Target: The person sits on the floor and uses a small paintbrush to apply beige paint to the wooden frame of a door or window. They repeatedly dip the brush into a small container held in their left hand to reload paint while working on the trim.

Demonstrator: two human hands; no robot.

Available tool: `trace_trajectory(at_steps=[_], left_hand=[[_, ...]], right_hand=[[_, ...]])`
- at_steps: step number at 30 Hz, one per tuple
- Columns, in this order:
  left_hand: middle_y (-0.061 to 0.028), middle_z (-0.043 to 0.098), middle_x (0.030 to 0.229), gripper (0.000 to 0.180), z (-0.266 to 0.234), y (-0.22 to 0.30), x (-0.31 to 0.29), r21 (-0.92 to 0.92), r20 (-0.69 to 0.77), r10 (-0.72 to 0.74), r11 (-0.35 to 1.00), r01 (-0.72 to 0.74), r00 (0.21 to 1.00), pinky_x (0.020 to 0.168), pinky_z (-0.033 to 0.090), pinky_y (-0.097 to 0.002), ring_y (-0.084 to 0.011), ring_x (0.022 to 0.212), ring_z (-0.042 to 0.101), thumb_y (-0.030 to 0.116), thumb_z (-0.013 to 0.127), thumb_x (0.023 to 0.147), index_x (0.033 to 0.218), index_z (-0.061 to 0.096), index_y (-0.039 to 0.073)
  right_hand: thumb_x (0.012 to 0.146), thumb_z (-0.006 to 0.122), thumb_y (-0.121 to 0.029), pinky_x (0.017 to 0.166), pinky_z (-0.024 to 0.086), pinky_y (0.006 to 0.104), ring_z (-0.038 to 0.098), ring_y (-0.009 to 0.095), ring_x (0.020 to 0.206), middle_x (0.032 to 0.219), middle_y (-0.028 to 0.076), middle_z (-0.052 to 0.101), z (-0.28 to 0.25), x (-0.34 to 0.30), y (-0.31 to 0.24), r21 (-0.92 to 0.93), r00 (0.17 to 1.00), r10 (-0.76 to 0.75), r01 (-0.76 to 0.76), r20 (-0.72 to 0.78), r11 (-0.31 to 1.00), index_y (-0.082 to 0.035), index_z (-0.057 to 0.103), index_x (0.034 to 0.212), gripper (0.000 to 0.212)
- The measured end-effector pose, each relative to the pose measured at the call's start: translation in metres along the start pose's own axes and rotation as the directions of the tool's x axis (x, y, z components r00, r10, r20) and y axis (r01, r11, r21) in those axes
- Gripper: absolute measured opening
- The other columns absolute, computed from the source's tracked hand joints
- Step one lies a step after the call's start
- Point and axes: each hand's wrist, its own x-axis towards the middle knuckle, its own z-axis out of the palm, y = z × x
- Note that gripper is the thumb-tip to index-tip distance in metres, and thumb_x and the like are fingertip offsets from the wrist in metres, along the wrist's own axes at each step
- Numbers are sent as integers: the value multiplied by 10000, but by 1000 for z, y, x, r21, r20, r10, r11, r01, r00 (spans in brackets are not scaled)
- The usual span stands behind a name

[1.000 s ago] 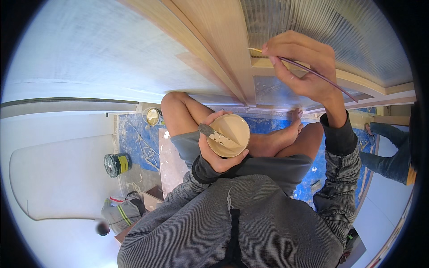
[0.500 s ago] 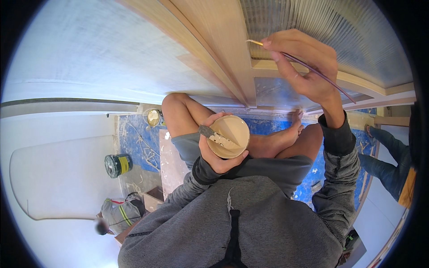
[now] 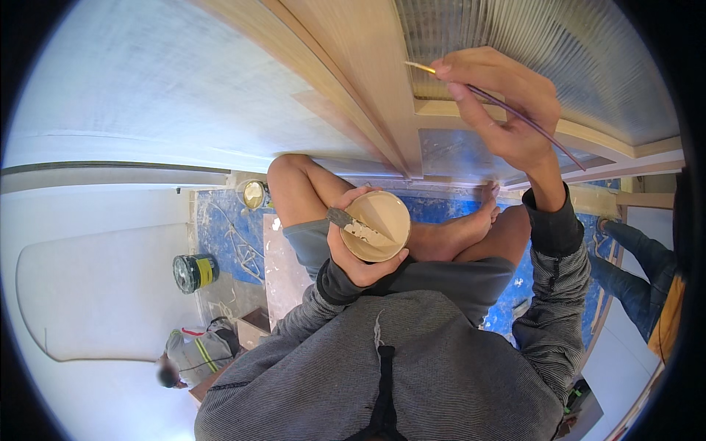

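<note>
Two hands are occupied, neither of them empty. By the left hand [image 3: 360, 270] a round cup [image 3: 393, 212] is clasped about its side, above the lap [image 3: 467, 273], and a flat scraper [image 3: 362, 228] is laid slantwise in its mouth, the blade smeared with something cream-coloured. By the right hand [image 3: 512, 106] a thin brush [image 3: 517, 115] is pinched near its yellow ferrule between thumb and fingers, with the pale tip pointed left and the dark handle slanted down to the right. That tip is held at the wooden frame [image 3: 401, 88], close to where the ribbed glass [image 3: 588, 59] is bordered by it; whether the wood is touched cannot be told. The step in hand is judged to be fine brushwork along this edge; for the next move, a steady wrist and a light stroke would be called for. Farther out, a blue floor covering [image 3: 220, 217] is spread, a dark bucket [image 3: 190, 273] and an open can [image 3: 254, 194] are seen to the left, and two other people [image 3: 209, 353] are partly shown, one at either side
</note>
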Motion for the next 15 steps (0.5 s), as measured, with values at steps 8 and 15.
trace_trajectory(at_steps=[8, 15], left_hand=[[-228, 495, 1313, 960, -1, 0, -1, 30, 2, 13, 999, -13, 1000, 1037, 406, -408, -295, 1216, 521, 75, 858, 602, 1374, 303, -54], [-229, 492, 1313, 961, -3, -1, 0, 24, 6, 7, 1000, -8, 1000, 1027, 416, -406, -294, 1207, 528, 75, 859, 603, 1375, 301, -55]], right_hand=[[752, 699, 64, 673, 553, 256, 690, 179, 775, 900, 77, 710, 2, 1, -2, -26, 1000, -3, 3, 6, 1000, -34, 723, 931, 206], [740, 693, 77, 679, 555, 251, 688, 171, 789, 915, 67, 702, 4, 0, -2, -50, 999, 4, -2, 36, 999, -48, 730, 931, 231]])
